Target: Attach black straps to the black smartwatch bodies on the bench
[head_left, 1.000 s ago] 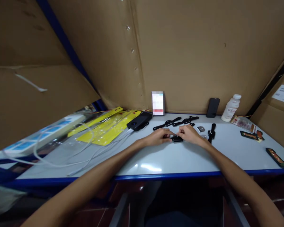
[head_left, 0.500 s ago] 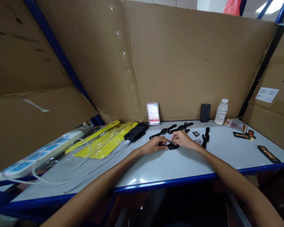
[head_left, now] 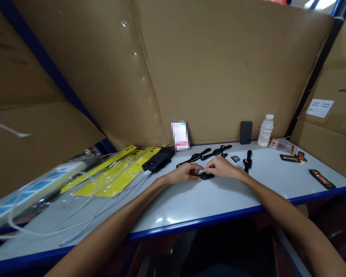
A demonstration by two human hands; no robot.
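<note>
A black spokeshave point(head_left: 207, 176) lies low on the table, partly covered by my fingers. My left hand point(head_left: 186, 173) is closed on its left end. My right hand point(head_left: 220, 167) pinches at its top from the other side; whatever sits between those fingertips is too small to make out. Behind my hands lie two more black spokeshaves, one on the left point(head_left: 194, 157) and one on the right point(head_left: 217, 152). Another spokeshave point(head_left: 248, 161) rests right of my right hand. Beside it is a flat metal blade point(head_left: 235, 159), with a second metal piece partly hidden by my wrist.
Yellow packaging cards point(head_left: 112, 177) with clear plastic and a black power bank point(head_left: 158, 159) with white cables are at left, near a power strip point(head_left: 31, 188). A phone point(head_left: 246, 132), a bottle point(head_left: 266, 130) and several snack packets point(head_left: 321, 179) stand or lie at right. Cardboard walls surround the table.
The view has shifted a little, so everything sits further left. My hands stay at the same spokeshave, with the left fingers slightly more raised and spread around it.
</note>
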